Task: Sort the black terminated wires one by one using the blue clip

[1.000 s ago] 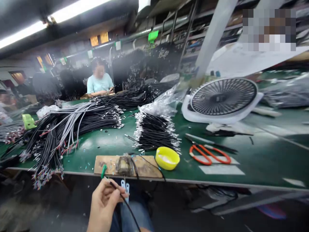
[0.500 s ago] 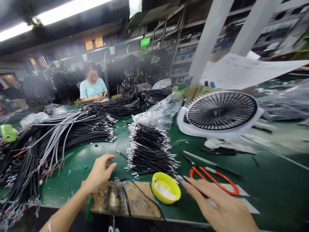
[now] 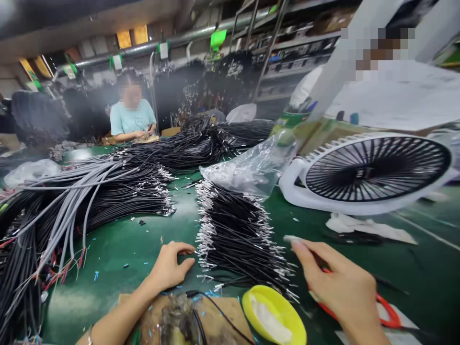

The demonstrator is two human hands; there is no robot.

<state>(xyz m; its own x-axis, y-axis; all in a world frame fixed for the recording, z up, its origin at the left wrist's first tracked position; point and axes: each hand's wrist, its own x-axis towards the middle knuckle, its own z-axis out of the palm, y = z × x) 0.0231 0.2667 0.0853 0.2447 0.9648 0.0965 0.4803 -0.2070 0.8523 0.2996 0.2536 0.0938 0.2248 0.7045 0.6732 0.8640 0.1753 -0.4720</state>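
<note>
My left hand [image 3: 171, 267] has its thumb and fingers apart, with nothing visible between them. Its fingertips are just left of the white-tipped ends of a stack of short black cables [image 3: 239, 230]. On the stack's other side, my right hand [image 3: 339, 282] is closed in a pinch. A small whitish tip [image 3: 292, 238] sticks out from its fingers; the rest of that piece is hidden. Under this hand lie red-handled pliers [image 3: 390, 311], partly covered. A yellow bowl [image 3: 301, 320] with white material inside stands between the hands, near the front.
A stained brown board with a grimy metal device [image 3: 178, 318] lies at the front edge. Grey cables [image 3: 77, 201] and long black cables pile up at left. A white fan [image 3: 362, 172] and a plastic bag [image 3: 247, 167] are behind. A person [image 3: 132, 115] sits across the table.
The view has tilted and come closer to the table. My left hand has come nearer the cable stack. My right hand has risen from beside the bowl, still pinching the whitish-tipped piece.
</note>
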